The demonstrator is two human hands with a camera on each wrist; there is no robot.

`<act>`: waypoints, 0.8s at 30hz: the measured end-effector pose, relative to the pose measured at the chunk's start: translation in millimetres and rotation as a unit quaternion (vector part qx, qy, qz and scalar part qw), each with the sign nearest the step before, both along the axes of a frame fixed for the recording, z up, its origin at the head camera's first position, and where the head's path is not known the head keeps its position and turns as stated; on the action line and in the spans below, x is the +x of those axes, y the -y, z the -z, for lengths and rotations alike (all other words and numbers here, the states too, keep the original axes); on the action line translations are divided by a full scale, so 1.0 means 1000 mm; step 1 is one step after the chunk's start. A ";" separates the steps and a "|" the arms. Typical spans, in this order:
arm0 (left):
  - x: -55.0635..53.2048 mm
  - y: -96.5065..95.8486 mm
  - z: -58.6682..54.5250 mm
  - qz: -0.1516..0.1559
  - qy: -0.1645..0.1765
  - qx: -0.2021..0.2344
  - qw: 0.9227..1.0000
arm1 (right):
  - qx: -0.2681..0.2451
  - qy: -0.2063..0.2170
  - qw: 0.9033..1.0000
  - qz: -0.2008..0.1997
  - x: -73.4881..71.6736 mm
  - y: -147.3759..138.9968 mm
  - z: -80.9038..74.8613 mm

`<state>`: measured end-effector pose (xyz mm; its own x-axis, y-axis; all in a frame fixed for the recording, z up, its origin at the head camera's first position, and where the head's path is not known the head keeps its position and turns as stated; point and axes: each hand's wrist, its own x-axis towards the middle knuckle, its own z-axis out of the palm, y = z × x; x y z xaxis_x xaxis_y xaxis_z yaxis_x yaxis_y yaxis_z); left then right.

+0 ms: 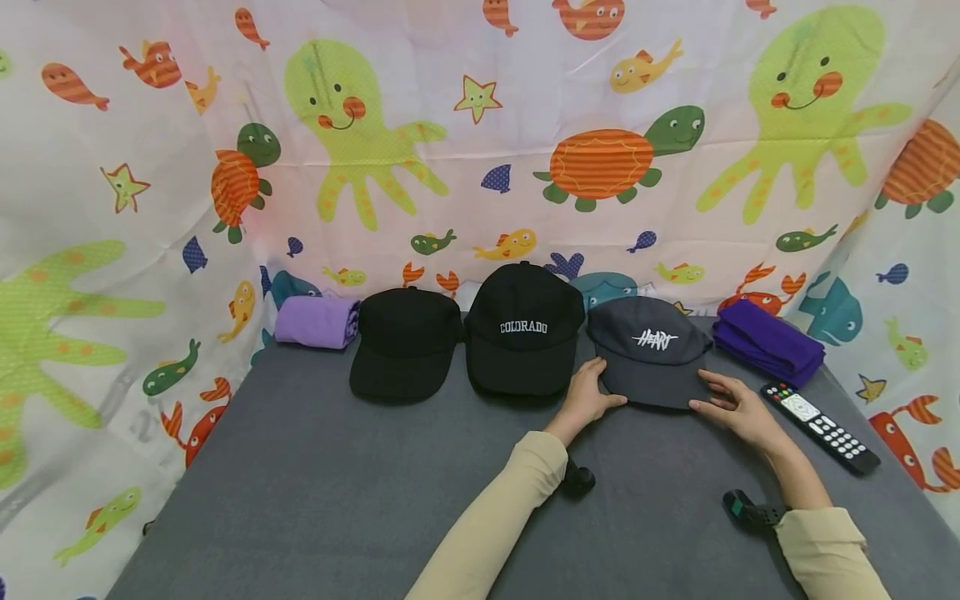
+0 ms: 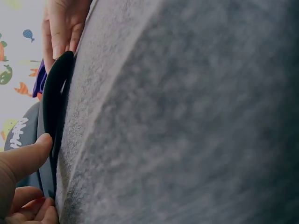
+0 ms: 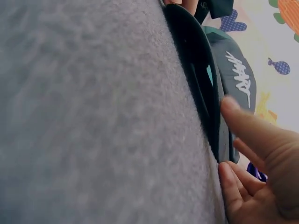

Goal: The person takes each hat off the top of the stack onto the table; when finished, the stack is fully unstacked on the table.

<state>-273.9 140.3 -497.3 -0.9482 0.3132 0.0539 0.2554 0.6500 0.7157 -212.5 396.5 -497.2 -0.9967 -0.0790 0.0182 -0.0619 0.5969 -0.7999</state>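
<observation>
A dark grey cap (image 1: 651, 354) with white "HEART" lettering sits near the back of the table, its brim facing forward. My left hand (image 1: 585, 398) is at the brim's left side, thumb along the front edge and fingers spread by the side. On the brim's right side, my right hand (image 1: 738, 410) has its thumb at the front corner and its fingers loosely spread. In the left wrist view, the left thumb (image 2: 28, 158) lies against the brim (image 2: 53, 102). The right thumb (image 3: 252, 128) is at the brim's edge in the right wrist view.
Left of the grey cap stand a black "COLORADO" cap (image 1: 522, 358) and a plain black cap (image 1: 405, 354). A folded lilac cloth (image 1: 311, 322) lies far left. To the right are a folded purple cloth (image 1: 765, 342) and a black remote control (image 1: 821, 429). A sea-animal curtain (image 1: 450, 58) hangs behind.
</observation>
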 end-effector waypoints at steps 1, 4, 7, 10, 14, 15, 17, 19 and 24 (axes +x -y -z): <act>0.000 -0.001 -0.001 0.001 0.000 -0.003 1.000 | -0.004 0.002 1.000 0.004 -0.001 0.000 -0.001; 0.000 -0.003 -0.002 -0.001 -0.001 -0.005 1.000 | -0.008 0.018 1.000 0.007 -0.002 -0.001 -0.002; 0.000 -0.005 -0.003 -0.007 -0.004 -0.005 1.000 | -0.004 0.025 1.000 0.006 -0.005 -0.002 -0.002; -0.001 -0.007 -0.003 -0.009 -0.017 -0.013 1.000 | 0.010 0.011 1.000 0.012 -0.009 -0.002 0.000; -0.004 -0.010 -0.002 -0.013 -0.023 -0.029 0.999 | 0.016 0.004 0.999 0.034 -0.011 0.000 0.004; -0.005 -0.011 -0.002 -0.016 -0.021 -0.032 0.999 | 0.015 0.006 0.999 0.038 -0.011 0.001 0.004; -0.006 -0.012 -0.001 -0.026 -0.017 -0.029 0.999 | 0.008 0.008 0.999 0.041 -0.011 0.003 0.005; -0.007 -0.013 -0.001 -0.031 -0.017 -0.027 0.999 | 0.007 0.005 0.999 0.043 -0.012 0.004 0.006; -0.007 -0.014 0.000 -0.033 -0.016 -0.024 0.999 | 0.012 -0.017 0.998 0.051 -0.010 0.007 0.006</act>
